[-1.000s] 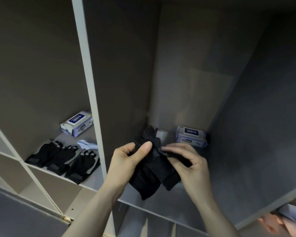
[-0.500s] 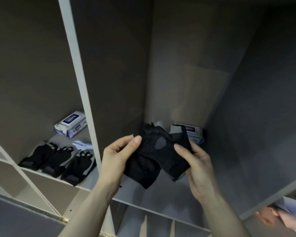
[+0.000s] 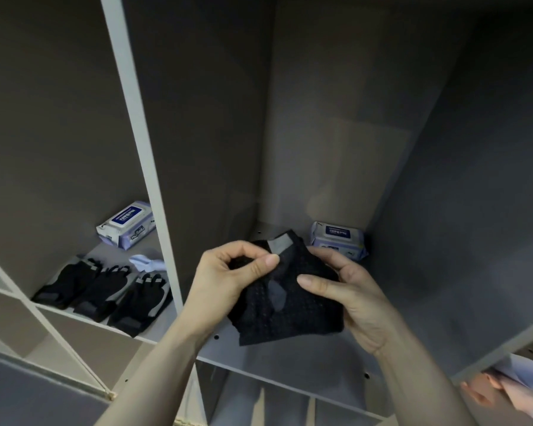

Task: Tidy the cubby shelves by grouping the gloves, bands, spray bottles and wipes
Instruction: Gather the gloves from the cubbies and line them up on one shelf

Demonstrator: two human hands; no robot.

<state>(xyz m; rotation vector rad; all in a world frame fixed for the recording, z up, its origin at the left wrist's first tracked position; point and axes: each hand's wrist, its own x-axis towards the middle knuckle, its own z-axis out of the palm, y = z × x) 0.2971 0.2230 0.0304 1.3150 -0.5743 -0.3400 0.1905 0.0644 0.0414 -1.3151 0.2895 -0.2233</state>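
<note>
In the mouth of the right-hand cubby, just below the middle of the view, a black mesh glove (image 3: 285, 305) is held up between both hands, above the cubby floor (image 3: 305, 361). The left hand (image 3: 228, 281) grasps its upper left edge, thumb and curled fingers pinching the fabric beside a grey tab. The right hand (image 3: 348, 293) cups the glove from the 3 o'clock side, thumb pressed flat on the mesh and fingers wrapped behind it.

At 1 o'clock from the glove, in the back corner of the same cubby, lies a pack of wipes (image 3: 337, 241), partly hidden by the right hand.

A pale upright divider (image 3: 142, 167) separates this cubby from the one at 9 o'clock. There three black gloves (image 3: 105, 292) lie side by side at the front of the shelf, touching one another. Behind them at 10 o'clock sits a second wipes pack (image 3: 126, 224), and a small pale blue item (image 3: 146, 262) lies between it and the gloves; what it is cannot be told.
</note>
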